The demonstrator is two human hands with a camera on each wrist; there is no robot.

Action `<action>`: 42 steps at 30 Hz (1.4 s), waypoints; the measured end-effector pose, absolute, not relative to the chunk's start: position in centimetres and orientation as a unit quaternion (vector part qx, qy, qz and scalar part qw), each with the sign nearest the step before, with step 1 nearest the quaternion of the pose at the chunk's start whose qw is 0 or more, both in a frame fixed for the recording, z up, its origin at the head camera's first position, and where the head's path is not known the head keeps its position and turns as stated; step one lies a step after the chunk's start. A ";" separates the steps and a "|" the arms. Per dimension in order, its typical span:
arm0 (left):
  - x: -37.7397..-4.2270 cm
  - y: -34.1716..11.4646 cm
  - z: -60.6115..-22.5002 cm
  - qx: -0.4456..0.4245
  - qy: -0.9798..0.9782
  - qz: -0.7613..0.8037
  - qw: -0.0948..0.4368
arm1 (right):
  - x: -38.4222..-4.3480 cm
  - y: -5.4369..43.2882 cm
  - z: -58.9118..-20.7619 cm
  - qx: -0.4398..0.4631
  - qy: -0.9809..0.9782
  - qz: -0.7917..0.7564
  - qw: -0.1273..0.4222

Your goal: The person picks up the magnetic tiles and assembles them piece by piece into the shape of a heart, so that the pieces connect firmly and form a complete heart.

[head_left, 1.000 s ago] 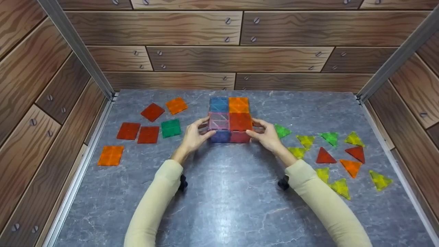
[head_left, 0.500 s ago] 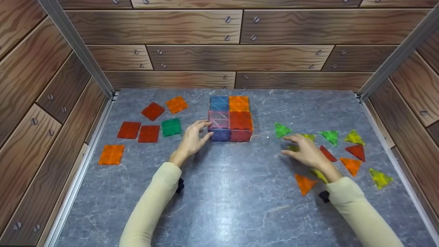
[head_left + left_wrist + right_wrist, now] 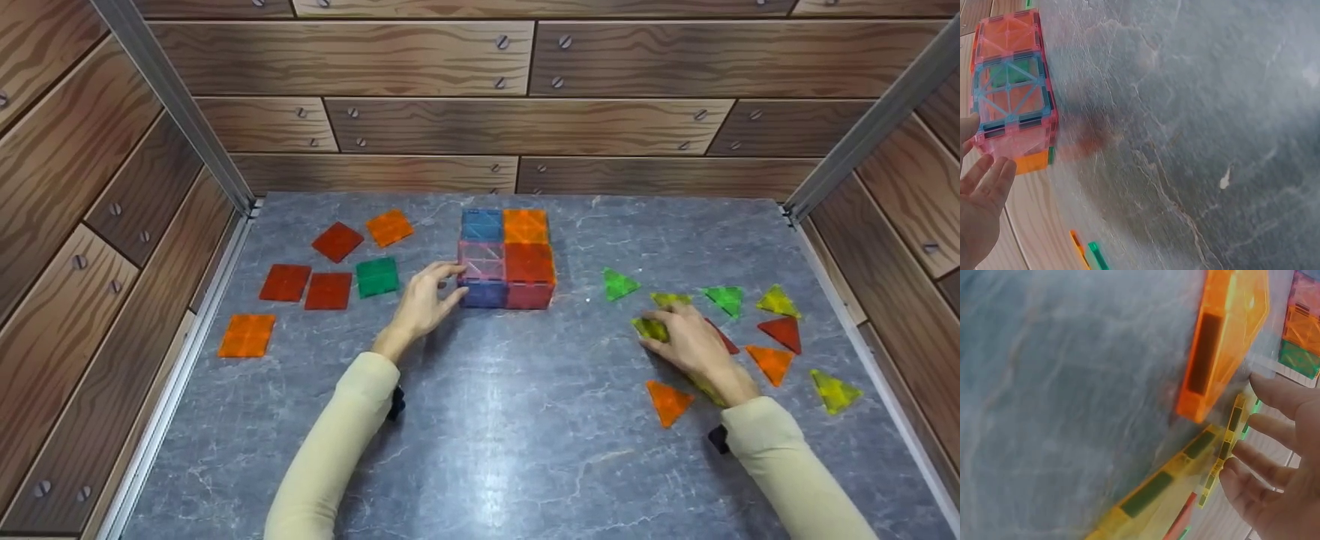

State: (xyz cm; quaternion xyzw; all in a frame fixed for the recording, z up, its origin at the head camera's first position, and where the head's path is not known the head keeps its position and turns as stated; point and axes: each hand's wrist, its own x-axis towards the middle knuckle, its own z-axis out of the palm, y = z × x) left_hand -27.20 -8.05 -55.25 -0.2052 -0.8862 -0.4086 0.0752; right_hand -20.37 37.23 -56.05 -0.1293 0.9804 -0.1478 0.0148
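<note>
Head view: block of coloured square tiles (image 3: 506, 259) stands mid-desk (image 3: 487, 420). Left hand (image 3: 421, 304) at its left side, thumb and forefinger a little apart, seemingly touching. Risk: the walls could shift or part at a seam, likely cause being uneven pressure from that one side. Right hand (image 3: 697, 345) reaches low over a yellow triangle (image 3: 643, 328), thumb and forefinger narrowly spread about it; firm hold not shown. Risk: neighbouring triangles may be dragged, since they lie close by.

Left wrist view: fingers nearly straight, at the block's near end; no wrap round it. Exact contact unclear.

Right wrist view: fingers loosely bent, thumb apart, gap moderate. Orange triangle (image 3: 1224, 343) lies nearer the camera; a lowered wrist might knock it. Touch on the yellow one: cannot tell.
</note>
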 end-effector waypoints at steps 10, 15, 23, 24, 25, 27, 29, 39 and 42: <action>-27.3 -8.3 -55.1 -0.213 -0.885 -0.407 0.072 | -20.2 35.5 -56.9 -0.143 0.977 -0.158 -0.031; -27.3 -8.5 -55.0 -0.208 -0.885 -0.409 0.075 | -19.5 30.9 -57.4 -0.205 0.964 -0.165 -0.040; -27.3 -8.4 -55.1 -0.215 -0.885 -0.407 0.073 | -17.5 22.9 -57.2 -0.298 0.941 -0.158 -0.022; -27.3 -8.4 -55.1 -0.215 -0.885 -0.407 0.070 | -17.3 22.2 -57.2 -0.307 0.939 -0.157 -0.019; -27.3 -8.4 -55.1 -0.215 -0.885 -0.407 0.067 | -17.0 21.6 -57.2 -0.314 0.936 -0.155 -0.017; -27.3 -8.4 -55.1 -0.214 -0.886 -0.407 0.063 | -16.6 20.6 -57.2 -0.325 0.933 -0.152 -0.015; -27.3 -8.3 -55.1 -0.211 -0.887 -0.405 0.065 | -16.4 20.2 -57.1 -0.333 0.930 -0.154 -0.016; -22.7 -5.7 -56.1 -0.163 -0.896 -0.387 0.146 | -14.8 26.4 -56.8 -0.295 0.931 -0.215 -0.032; -20.7 -4.6 -56.6 -0.174 -0.900 -0.371 0.146 | -13.8 30.1 -56.7 -0.255 0.941 -0.222 -0.026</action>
